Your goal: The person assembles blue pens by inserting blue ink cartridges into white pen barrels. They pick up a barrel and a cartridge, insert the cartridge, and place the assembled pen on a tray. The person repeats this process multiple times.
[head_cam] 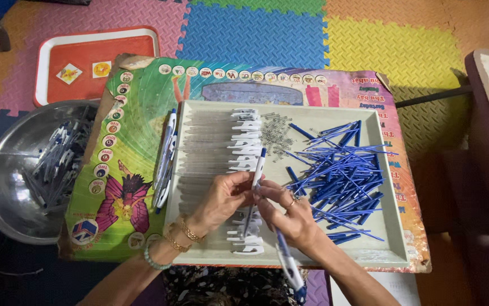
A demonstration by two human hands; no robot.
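Observation:
My left hand (221, 199) and my right hand (289, 218) meet over a pale shallow tray (389, 226), both pinching a white pen with a blue tip (257, 170) that points away from me. A second finished pen (289, 266) lies tucked in my right hand, pointing toward me. Under my hands runs a row of clear pen barrels with white clips (244, 136). A heap of blue refills (343, 178) fills the tray's right half. A small pile of metal springs (275, 133) lies at the tray's far middle.
Several assembled pens (165, 161) lie on a colourful board (136, 141) left of the tray. A metal bowl (6, 170) with more pens sits at the far left, an orange tray (94, 62) behind it. Foam floor mats lie all around.

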